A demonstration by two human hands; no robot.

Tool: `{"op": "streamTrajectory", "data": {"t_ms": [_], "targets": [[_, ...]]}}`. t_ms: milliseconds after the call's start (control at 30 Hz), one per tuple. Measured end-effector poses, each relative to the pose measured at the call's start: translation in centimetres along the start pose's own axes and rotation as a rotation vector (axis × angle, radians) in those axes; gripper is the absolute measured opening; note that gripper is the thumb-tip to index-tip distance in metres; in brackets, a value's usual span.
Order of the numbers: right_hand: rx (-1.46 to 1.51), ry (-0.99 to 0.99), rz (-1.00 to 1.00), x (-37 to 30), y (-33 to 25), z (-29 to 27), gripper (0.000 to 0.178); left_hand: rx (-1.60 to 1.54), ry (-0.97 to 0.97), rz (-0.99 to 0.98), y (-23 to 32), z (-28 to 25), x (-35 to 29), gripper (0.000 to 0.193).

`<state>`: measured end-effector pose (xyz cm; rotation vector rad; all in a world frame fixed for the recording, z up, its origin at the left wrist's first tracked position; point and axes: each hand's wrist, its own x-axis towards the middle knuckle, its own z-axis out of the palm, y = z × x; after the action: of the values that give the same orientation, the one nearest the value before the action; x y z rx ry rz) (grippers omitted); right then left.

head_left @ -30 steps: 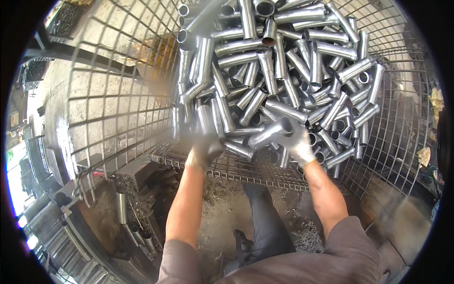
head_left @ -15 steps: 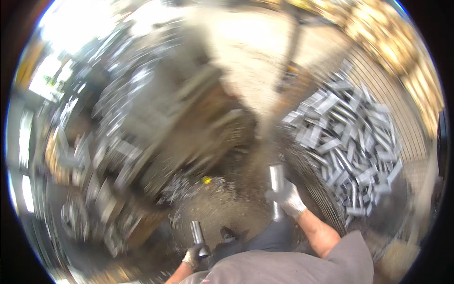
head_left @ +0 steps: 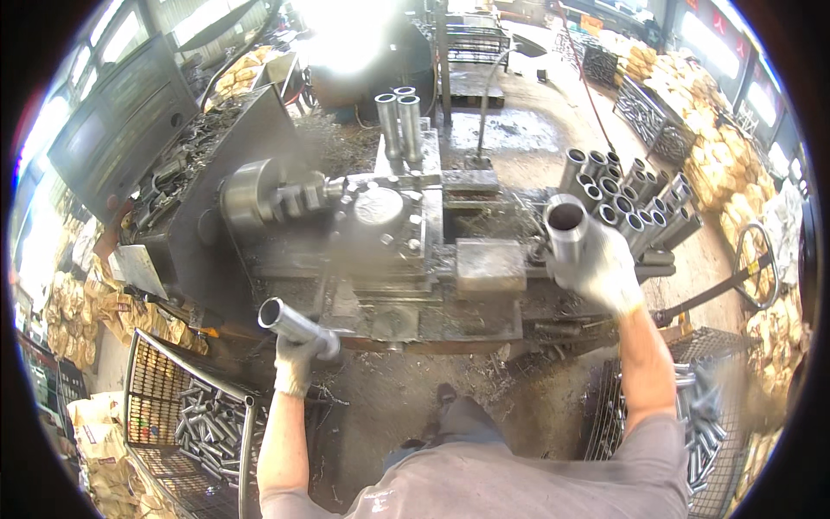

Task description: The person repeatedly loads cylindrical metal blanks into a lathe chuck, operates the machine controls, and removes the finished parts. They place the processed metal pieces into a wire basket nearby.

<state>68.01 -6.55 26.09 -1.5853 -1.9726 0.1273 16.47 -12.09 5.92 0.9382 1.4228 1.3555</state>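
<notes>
In a white glove, my left hand [head_left: 298,363] is wrapped round a short steel tube [head_left: 296,322], tilted, its open end up and to the left. It is in front of the lathe's near edge. My right hand [head_left: 603,266], gloved too, grips a second steel tube [head_left: 566,233] with its open mouth upward. That hand is beside a cluster of upright tubes [head_left: 608,213] at the machine's right end. Between the hands lies the lathe, with its chuck [head_left: 251,195] at left and a round-topped tool post [head_left: 379,206]. Three tubes [head_left: 391,130] stand behind the tool post.
A wire basket [head_left: 156,389] of tubes stands at lower left, and another mesh basket [head_left: 605,406] at lower right. A bent metal handle [head_left: 722,284] juts out at right. Stacked sacks [head_left: 735,164] line the far right. Metal shavings litter the lathe bed.
My view has swung from the basket of metal pieces to the lathe. Both hands have risen and spread apart, each still holding a tube.
</notes>
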Motion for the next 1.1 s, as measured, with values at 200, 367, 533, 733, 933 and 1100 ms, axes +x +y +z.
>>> {"op": "streamTrajectory", "data": {"t_ms": [200,367,533,733,933,1100], "targets": [[0.518,-0.125,0.127,21.5,-1.7,13.1,0.039,0.244,-0.055,0.107,2.7,2.7,9.9,0.056],[0.504,-0.119,0.097,32.2,-3.8,28.2,0.055,0.677,-0.128,0.108,1.1,4.7,10.7,0.066],[0.347,-0.164,0.181,34.9,-6.0,33.7,0.069,0.621,-0.253,0.121,1.3,4.2,9.8,0.032],[-0.227,-0.741,0.103,36.4,-3.5,33.3,0.076,0.541,-0.192,0.492,6.0,-0.2,11.4,0.068],[-0.028,-0.802,-0.264,34.3,-16.7,31.7,0.060,1.145,0.232,0.999,14.1,-4.3,27.7,0.085],[-0.043,-1.205,-0.213,35.4,-16.9,34.9,0.052,1.149,0.345,1.270,13.6,-5.2,31.1,0.084]]}}
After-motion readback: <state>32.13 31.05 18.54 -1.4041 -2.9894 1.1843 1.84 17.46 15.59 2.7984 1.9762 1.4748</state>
